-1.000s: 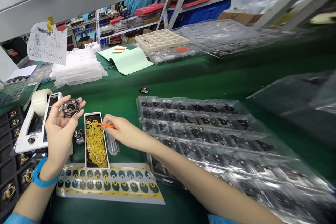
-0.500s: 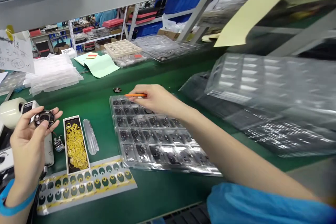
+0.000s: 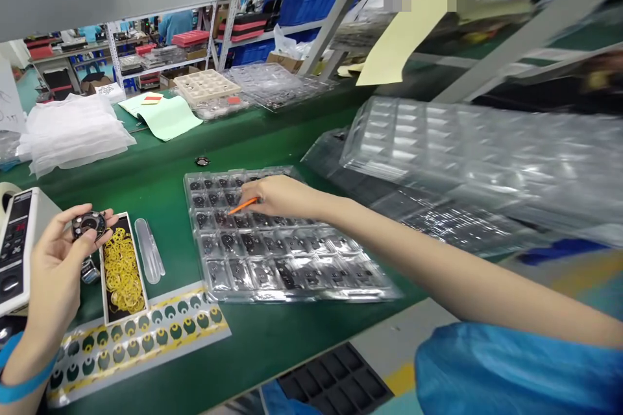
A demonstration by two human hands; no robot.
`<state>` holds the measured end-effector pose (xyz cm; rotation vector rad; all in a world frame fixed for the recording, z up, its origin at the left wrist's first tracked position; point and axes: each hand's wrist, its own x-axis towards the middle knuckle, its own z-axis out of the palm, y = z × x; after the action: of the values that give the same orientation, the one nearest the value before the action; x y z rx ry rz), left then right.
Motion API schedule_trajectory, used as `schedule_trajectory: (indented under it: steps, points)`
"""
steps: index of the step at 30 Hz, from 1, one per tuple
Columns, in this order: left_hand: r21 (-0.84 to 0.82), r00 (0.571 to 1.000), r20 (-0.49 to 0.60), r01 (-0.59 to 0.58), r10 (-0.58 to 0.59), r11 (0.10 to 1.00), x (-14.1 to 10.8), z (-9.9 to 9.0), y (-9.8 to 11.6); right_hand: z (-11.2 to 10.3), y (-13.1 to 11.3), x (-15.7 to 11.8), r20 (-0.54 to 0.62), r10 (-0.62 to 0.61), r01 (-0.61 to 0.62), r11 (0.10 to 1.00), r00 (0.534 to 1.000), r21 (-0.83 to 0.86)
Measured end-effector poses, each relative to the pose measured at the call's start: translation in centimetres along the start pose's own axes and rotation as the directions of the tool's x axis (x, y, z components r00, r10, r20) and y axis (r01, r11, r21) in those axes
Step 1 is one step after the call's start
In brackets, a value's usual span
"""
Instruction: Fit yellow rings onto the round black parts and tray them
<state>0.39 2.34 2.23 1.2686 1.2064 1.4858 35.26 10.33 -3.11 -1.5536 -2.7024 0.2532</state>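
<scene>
Between thumb and fingers, my left hand [image 3: 65,249] grips a round black part [image 3: 89,225] with a dark ring in its middle. My right hand [image 3: 270,198] is closed around a thin orange stick [image 3: 243,205] whose kind I cannot make out. Its tip points down over the clear plastic tray [image 3: 292,295], whose compartments hold small black parts. Close to my left hand stands a narrow box [image 3: 142,279] of yellow rings [image 3: 122,266]. Beside it lie clear plastic tweezers [image 3: 150,251]. A sheet of die-cut stickers [image 3: 160,327] rests in front of the box.
Another round part [image 3: 202,161] lies behind the tray. Stacked clear trays [image 3: 438,142] fill the right side. A white device with a display [image 3: 19,246] stands at the left. White sheets [image 3: 78,133] and green paper [image 3: 170,118] lie at the back, and a yellow paper strip [image 3: 403,39] hangs above.
My right hand with the orange stick has come nearer, from the tray's back edge to over its compartments. The left hand still holds the round part. The view has turned rightward.
</scene>
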Motion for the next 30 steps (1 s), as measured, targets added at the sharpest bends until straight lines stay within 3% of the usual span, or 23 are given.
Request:
schedule_trajectory:
  steps: [6, 12, 15, 18, 20, 23, 26, 30]
  points:
    - [0.004, 1.0, 0.016, 0.011, -0.011, 1.0, -0.1, 0.3, -0.1, 1.7, -3.3, -2.5, -0.006, -0.152, 0.153, 0.988, 0.988, 0.024]
    - [0.011, 0.996, 0.064, 0.062, -0.063, 0.998, -0.3, 0.5, -0.9, 4.1, -4.8, -1.8, -0.039, -0.232, 0.233, 0.972, 0.972, 0.024]
    - [0.007, 0.991, 0.107, 0.078, -0.078, 0.997, -0.5, 0.7, -1.3, 3.4, -4.7, -1.2, -0.074, -0.264, 0.269, 0.961, 0.962, 0.071]
    - [-0.012, 0.973, 0.177, 0.151, -0.146, 0.989, -0.8, 1.0, -1.3, 1.3, -5.9, -0.9, -0.176, -0.253, 0.282, 0.944, 0.951, 0.17]
    - [-0.037, 0.944, 0.246, 0.235, -0.219, 0.971, -1.2, 1.3, -1.3, -0.3, -7.7, -0.8, -0.303, -0.164, 0.28, 0.875, 0.939, 0.395]
    - [-0.088, 0.89, 0.349, 0.341, -0.292, 0.936, -1.9, 1.6, -1.3, -2.0, -11.1, -0.2, -0.365, 0.023, 0.277, 0.608, 0.931, 0.744]
    - [-0.146, 0.884, 0.39, 0.337, -0.258, 0.93, -2.4, 1.8, -1.4, -2.6, -14.0, 0.9, -0.322, 0.107, 0.239, 0.465, 0.941, 0.853]
    - [-0.165, 0.923, 0.352, 0.225, -0.155, 0.96, -2.6, 2.0, -1.5, -2.5, -16.3, 2.4, -0.336, 0.144, 0.254, 0.408, 0.931, 0.877]
